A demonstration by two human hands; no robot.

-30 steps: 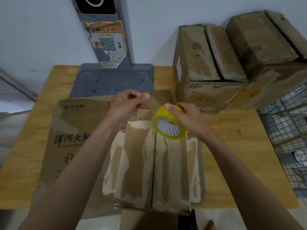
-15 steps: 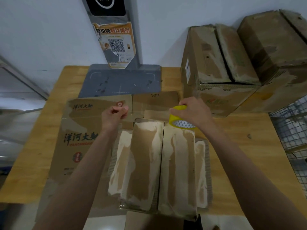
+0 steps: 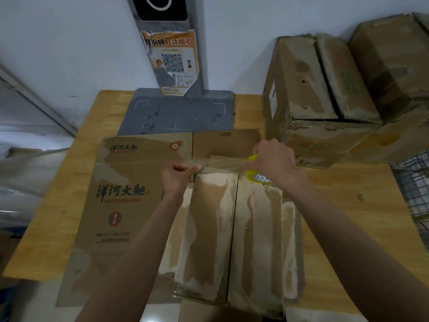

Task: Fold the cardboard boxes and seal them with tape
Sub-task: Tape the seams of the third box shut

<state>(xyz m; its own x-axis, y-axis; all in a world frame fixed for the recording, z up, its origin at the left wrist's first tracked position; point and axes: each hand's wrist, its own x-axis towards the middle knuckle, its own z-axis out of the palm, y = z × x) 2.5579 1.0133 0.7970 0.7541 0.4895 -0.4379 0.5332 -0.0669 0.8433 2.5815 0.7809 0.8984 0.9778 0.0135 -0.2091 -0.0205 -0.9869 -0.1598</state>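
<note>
A folded cardboard box [image 3: 234,233] stands in front of me with its two top flaps closed along a middle seam. My right hand [image 3: 274,161] grips a yellow tape roll [image 3: 257,176] at the box's far right corner. My left hand [image 3: 177,176] pinches the free end of the tape. A clear strip of tape [image 3: 220,168] stretches between the two hands, just beyond the box's far edge. A flattened box with printed characters [image 3: 125,194] lies on the table to the left, under my left arm.
Several assembled worn boxes [image 3: 325,101] are stacked at the back right of the wooden table [image 3: 348,205]. A grey stand base [image 3: 178,112] with a QR poster sits at the back. A wire basket [image 3: 415,182] is at the right edge.
The two hands have moved apart, drawing a strip of tape out between them. The roll has come down to the box's far edge from where it was held up a second ago.
</note>
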